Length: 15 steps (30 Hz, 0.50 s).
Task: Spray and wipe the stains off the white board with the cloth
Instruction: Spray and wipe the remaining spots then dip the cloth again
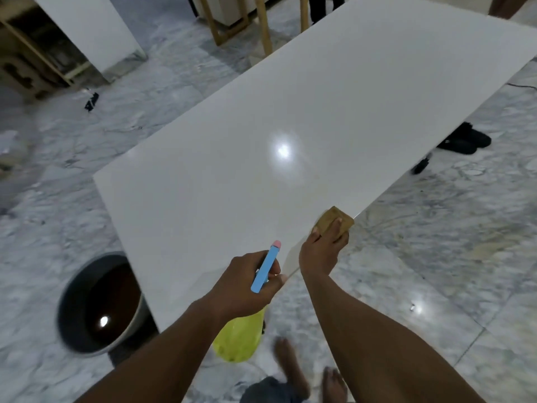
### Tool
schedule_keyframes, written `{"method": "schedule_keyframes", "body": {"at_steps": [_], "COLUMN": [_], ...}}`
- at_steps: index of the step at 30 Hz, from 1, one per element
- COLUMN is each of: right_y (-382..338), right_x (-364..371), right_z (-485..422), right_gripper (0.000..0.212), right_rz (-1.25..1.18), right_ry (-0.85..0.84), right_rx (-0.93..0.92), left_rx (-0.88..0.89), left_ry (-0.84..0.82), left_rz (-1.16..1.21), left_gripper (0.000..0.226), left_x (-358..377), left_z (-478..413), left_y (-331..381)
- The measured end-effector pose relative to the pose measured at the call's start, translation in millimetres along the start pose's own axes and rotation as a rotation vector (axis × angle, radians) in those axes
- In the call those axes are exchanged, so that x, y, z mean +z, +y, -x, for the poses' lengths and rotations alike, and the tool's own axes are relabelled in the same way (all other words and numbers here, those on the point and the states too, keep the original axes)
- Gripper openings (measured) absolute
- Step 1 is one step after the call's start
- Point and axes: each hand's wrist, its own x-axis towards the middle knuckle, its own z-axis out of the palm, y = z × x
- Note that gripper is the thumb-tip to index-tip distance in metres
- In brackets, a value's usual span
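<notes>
Dim, cool indoor light from overhead | round glare spot on the glossy white board (283, 150), smaller glints in the dark bucket (103, 321) and on the marble floor (418, 308) | soft throughout, motion blur at bucket and lower edge | wide-angle bending at the borders.

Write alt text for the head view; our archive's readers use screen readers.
A person's right hand presses a tan cloth on the near edge of a large white board, while the left hand holds a yellow spray bottle with a blue trigger. A dark bucket stands on the marble floor.
</notes>
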Motion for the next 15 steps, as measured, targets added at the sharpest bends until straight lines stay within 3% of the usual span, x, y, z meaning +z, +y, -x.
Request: {"method": "schedule_keyframes", "body": {"at_steps": [15], "right_y": [23], "right_x": [113], "right_z": [278], "right_gripper": [0.063], "right_rz": [0.002], "right_ry": [0.069], "right_rx": [0.037], "left_rx": [0.122], "left_ry": [0.006], "left_rz": [-0.006], "left_gripper": [0.020], "left_x": [-101], "left_z": [205], "left_y": [-223]}}
